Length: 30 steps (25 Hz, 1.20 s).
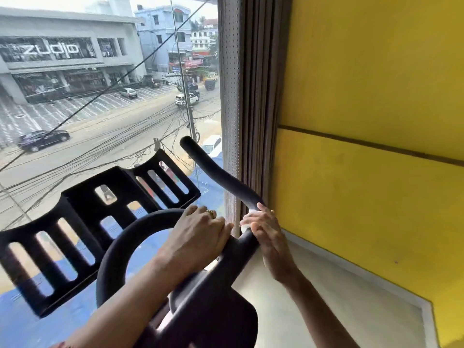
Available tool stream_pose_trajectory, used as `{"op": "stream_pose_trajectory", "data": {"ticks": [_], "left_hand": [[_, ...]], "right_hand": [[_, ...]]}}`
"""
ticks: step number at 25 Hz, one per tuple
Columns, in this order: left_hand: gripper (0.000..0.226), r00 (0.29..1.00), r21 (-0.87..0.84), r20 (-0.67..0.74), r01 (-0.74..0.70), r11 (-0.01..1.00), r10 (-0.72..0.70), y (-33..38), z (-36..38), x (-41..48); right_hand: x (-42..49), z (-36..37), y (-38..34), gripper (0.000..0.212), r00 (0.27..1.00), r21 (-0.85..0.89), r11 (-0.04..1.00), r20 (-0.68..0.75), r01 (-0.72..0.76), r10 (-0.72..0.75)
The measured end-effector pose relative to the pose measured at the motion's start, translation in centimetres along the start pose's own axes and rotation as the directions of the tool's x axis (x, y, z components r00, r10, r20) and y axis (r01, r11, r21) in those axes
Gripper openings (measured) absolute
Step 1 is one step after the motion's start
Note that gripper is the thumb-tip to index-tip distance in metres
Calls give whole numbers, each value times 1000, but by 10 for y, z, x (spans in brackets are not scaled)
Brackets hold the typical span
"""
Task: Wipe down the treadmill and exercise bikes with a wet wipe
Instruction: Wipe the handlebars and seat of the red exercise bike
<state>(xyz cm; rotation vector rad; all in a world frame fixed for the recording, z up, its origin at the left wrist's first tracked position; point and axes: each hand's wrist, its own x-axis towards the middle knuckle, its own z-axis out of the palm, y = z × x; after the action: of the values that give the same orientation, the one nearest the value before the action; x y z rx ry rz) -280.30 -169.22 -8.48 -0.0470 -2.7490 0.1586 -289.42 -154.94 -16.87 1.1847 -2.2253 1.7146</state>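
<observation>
- Beyond the glass at far left: window (75,109) looks onto a street with cars, a grey shopfront and tangled overhead cables.
- Lower left: black slotted tray (82,204) of the exercise bike (213,310), seen against the glass ahead of the bars. Its edges are blurred.
- Centre-left: handlebar (118,247), black and padded, curves in a loop from the stem up towards centre frame.
- Centre: left grip (200,229) is palm down on the handlebar where the loop meets the right-hand arm. The fingers are curled over the top of the bar and hold it. A gold ring (211,213) is on one finger.
- Just right of it: wet wipe (247,218), white and bunched, lies against the bar at the bend. Most of it is hidden under fingers.
- Right grip (266,232) is closed round the same bar with the wipe pinned between hand and padding. Its fingers curl over the top; the thumb cannot be seen. The two grips are just beside each other, with a narrow gap between them.
- From that bend the bar's horn (216,172) rises up and leftward in front of the window.
- Right of centre: brown pleated curtain (253,96) hangs close behind the bend.
- Far right: yellow wall (364,71) with a dark horizontal groove; below it, white skirting and pale floor (326,285).
</observation>
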Motion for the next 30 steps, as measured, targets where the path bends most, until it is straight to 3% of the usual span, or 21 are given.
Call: {"op": "stream_pose_trajectory", "data": {"ticks": [4, 9, 11, 16, 18, 21, 24, 27, 30], "left_hand": [[45, 996, 2, -74, -47, 999, 47, -2, 4, 1], [47, 994, 35, -107, -28, 999, 32, -1, 3, 0], [47, 996, 33, -75, -44, 998, 46, -1, 3, -1], [49, 998, -8, 17, -53, 999, 53, -5, 4, 1], [60, 994, 0, 106, -31, 1000, 31, -9, -7, 6], [54, 995, 64, 86, 45, 997, -50, -38, -23, 21], [38, 979, 105, 56, 188, 977, -194, -79, -36, 46], [51, 932, 109, 53, 352, 930, -359, -109, -28, 62], [63, 890, 60, 74, 447, 893, -450, -118, -12, 64]], "right_hand": [[-33, 12, -12, 48, 992, 35, 992, 0, 125, -125], [13, -9, 16, 39, 992, 161, 980, -40, -112, 120], [-3, 1, 0, 35, 998, 95, 995, -63, -10, 16], [-14, -7, 0, 35, 978, 19, 986, 124, 168, -169], [16, -27, 23, 32, 967, 57, 995, 238, 83, -94], [66, -41, 40, 32, 935, 16, 1000, 354, -8, 2], [115, -26, 27, 40, 958, -78, 987, 262, 141, -116], [174, 10, -15, 40, 944, -118, 947, 178, 300, -277], [231, 62, -39, 42, 879, -186, 893, 342, 410, -332]]}}
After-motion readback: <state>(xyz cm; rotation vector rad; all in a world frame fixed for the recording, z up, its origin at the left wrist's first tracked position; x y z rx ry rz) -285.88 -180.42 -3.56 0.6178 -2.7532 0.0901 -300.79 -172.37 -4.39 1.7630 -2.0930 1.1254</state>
